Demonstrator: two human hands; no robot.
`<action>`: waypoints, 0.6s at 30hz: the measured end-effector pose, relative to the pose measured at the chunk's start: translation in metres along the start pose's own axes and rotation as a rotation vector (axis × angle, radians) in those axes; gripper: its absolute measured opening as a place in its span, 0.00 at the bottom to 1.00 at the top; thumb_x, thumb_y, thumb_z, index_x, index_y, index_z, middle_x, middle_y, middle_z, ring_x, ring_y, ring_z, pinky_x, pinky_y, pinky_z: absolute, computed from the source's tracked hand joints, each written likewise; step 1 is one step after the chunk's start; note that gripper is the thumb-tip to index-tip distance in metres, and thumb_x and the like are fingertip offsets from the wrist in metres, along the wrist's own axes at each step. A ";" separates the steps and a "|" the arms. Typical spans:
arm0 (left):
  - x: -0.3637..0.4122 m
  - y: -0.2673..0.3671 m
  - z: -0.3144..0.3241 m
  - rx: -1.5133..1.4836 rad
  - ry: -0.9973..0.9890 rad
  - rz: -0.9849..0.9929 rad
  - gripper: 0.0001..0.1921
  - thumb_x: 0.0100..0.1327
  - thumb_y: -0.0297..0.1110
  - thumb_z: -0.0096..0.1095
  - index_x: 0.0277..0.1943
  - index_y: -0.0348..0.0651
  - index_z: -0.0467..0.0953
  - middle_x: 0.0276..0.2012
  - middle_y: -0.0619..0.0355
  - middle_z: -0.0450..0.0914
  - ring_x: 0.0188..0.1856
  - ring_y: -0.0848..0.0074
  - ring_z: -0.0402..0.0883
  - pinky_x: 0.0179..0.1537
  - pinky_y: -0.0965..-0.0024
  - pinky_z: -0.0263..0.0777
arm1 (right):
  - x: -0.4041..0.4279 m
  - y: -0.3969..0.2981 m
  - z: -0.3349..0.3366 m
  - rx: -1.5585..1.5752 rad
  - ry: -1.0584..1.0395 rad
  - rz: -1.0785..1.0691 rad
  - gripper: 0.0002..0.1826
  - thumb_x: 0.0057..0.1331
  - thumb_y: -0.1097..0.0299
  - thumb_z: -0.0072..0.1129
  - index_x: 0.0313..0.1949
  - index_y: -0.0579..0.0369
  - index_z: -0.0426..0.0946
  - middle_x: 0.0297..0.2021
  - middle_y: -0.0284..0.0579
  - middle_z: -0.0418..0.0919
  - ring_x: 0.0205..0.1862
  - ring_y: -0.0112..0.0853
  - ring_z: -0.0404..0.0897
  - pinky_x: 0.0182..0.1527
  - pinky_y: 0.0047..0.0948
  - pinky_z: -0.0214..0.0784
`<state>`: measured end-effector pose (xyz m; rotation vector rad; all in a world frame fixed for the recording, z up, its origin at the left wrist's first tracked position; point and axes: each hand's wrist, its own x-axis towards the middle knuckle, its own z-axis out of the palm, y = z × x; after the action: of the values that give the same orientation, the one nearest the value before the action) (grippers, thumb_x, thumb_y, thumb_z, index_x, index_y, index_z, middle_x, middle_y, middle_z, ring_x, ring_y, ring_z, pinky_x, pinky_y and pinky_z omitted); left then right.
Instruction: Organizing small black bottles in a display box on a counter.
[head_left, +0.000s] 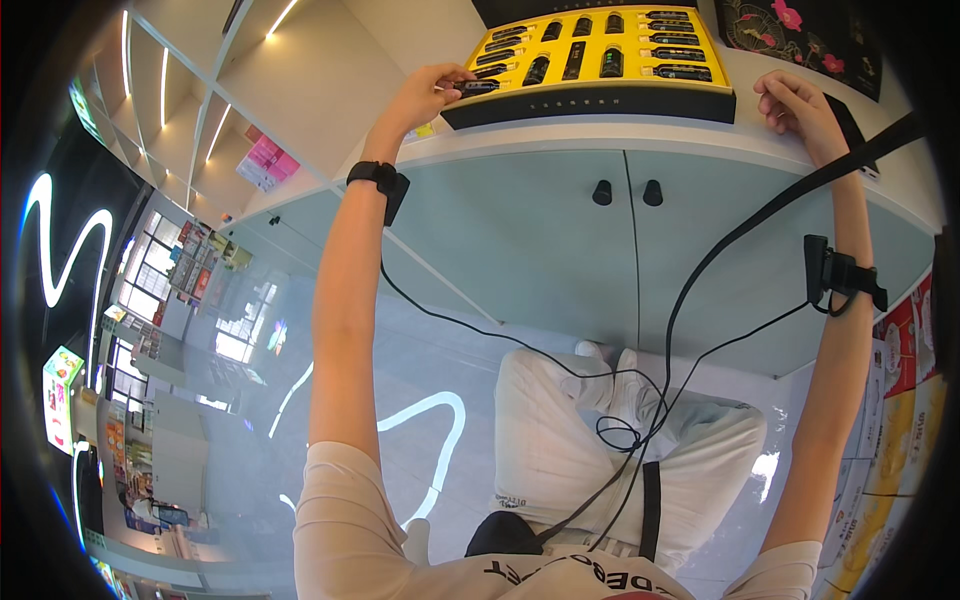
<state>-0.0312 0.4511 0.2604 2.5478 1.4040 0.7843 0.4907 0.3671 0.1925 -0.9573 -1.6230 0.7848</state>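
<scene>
A black gift box (592, 105) with a yellow insert (555, 75) lies open on the white counter. My left hand (427, 94) is at its front left corner, thumb and fingers pinching the end of a small dark bottle (481, 88). Whether that bottle sits fully in its slot I cannot tell. Several similar bottles (679, 72) lie in rows at the sides, and others (612, 61) occupy the middle around a narrow dark piece (574, 60). To the right of the box, my right hand (793, 105) hovers over the counter, fingers loosely curled, with nothing visible in it.
Below the counter (540, 142) are cabinet doors with black knobs (602, 193). A black floral-patterned panel (802, 41) and a dark flat device (851, 131) lie at the right. Black cables (720, 247) cross before my body. Stacked cartons (892, 420) stand at lower right.
</scene>
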 end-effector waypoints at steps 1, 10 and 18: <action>0.000 0.000 0.000 0.015 -0.018 -0.009 0.16 0.62 0.17 0.58 0.52 0.40 0.78 0.47 0.56 0.82 0.46 0.72 0.78 0.51 0.71 0.73 | 0.000 0.001 -0.001 0.002 -0.002 -0.003 0.13 0.72 0.58 0.50 0.44 0.51 0.80 0.28 0.28 0.75 0.28 0.15 0.69 0.34 0.15 0.62; 0.007 0.009 -0.001 0.127 0.028 0.001 0.16 0.55 0.17 0.64 0.48 0.38 0.82 0.39 0.51 0.86 0.41 0.68 0.85 0.47 0.70 0.77 | 0.003 0.003 -0.005 0.028 -0.027 0.031 0.12 0.73 0.58 0.50 0.39 0.51 0.77 0.28 0.30 0.76 0.29 0.15 0.72 0.35 0.15 0.63; 0.006 0.018 -0.001 0.341 0.064 -0.074 0.14 0.50 0.19 0.70 0.42 0.40 0.85 0.37 0.46 0.85 0.34 0.63 0.84 0.41 0.67 0.77 | 0.006 0.007 -0.003 -0.093 -0.038 0.019 0.14 0.75 0.56 0.46 0.39 0.50 0.76 0.25 0.26 0.73 0.27 0.14 0.69 0.32 0.13 0.61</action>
<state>-0.0153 0.4462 0.2696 2.7132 1.7781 0.6684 0.4939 0.3758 0.1903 -1.0304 -1.6986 0.7497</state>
